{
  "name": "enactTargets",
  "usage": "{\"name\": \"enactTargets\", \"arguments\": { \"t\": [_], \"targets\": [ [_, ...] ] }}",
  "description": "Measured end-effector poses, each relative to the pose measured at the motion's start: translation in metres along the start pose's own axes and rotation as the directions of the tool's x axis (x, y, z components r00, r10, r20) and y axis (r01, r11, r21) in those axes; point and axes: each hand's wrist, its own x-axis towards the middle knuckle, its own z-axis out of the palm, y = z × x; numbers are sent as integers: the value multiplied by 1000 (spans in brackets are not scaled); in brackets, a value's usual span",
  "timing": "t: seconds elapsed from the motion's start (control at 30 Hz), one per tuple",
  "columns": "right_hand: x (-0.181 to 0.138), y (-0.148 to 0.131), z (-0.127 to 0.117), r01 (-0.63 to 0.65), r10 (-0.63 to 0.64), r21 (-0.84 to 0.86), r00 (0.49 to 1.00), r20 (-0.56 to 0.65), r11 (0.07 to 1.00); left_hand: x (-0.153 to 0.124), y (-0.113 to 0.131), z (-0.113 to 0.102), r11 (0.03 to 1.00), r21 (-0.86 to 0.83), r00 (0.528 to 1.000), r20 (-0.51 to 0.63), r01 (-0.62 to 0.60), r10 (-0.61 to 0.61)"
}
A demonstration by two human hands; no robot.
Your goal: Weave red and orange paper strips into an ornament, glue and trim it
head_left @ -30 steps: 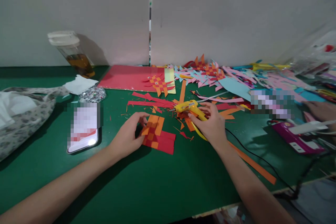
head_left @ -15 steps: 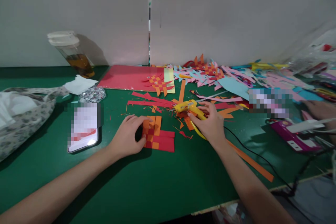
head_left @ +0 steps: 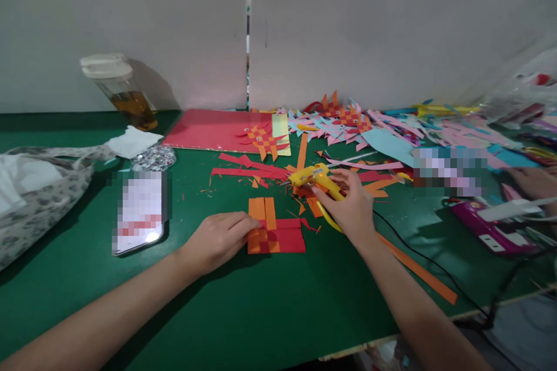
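Note:
A woven piece of red and orange paper strips (head_left: 275,231) lies flat on the green table (head_left: 270,313). My left hand (head_left: 217,239) rests on its left edge, fingers closed together and pressing on the paper. My right hand (head_left: 352,206) is wrapped round the handle of a yellow glue gun (head_left: 314,178), whose nozzle points left over loose red strips (head_left: 248,171). A black cord (head_left: 418,255) runs from the gun to the right.
A phone (head_left: 140,208) lies left of my left hand, with a patterned bag (head_left: 39,197), tissue (head_left: 133,140) and a jar (head_left: 119,90) further left. Finished paper fish (head_left: 343,119) and scraps pile at the back right. Another person's hand (head_left: 533,181) and a purple tool (head_left: 487,225) sit far right.
My left hand turned the woven piece and slid it right and nearer, laying it flat. My right hand stayed on the glue gun.

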Motion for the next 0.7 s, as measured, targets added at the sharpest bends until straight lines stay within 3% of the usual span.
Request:
{"name": "enactTargets", "arguments": {
  "t": [0.23, 0.43, 0.7],
  "targets": [
    [0, 2, 2, 71, -71, 0, 996, -50, 997, 2, 4, -1, 996, -43, 997, -27, -73, 71],
    [0, 2, 2, 73, -75, -18, 995, -64, 997, 6, 8, -5, 999, 44, 999, -41, -13, 14],
    [0, 3, 2, 73, -74, -20, 995, -70, 997, 3, -1, -1, 983, -149, 993, 24, -111, 115]
  ]
}}
